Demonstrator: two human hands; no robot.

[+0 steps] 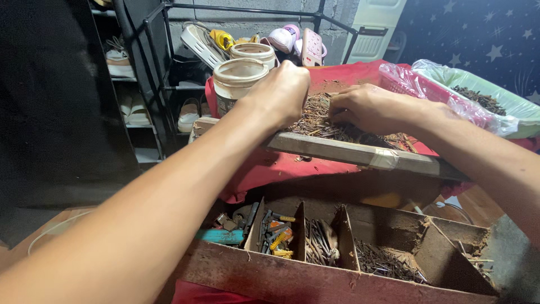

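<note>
My left hand [279,93] and right hand [368,108] sit close together on the nail pile [332,126], leaving only a narrow gap between them. Two plastic tubs [241,79] crowd the wooden tray [360,155] at its far left corner, just beside my left hand. A pink basket [416,84] blocks the far right side. Open room lies above the tray's near edge, before the divided wooden box [337,276]
</note>
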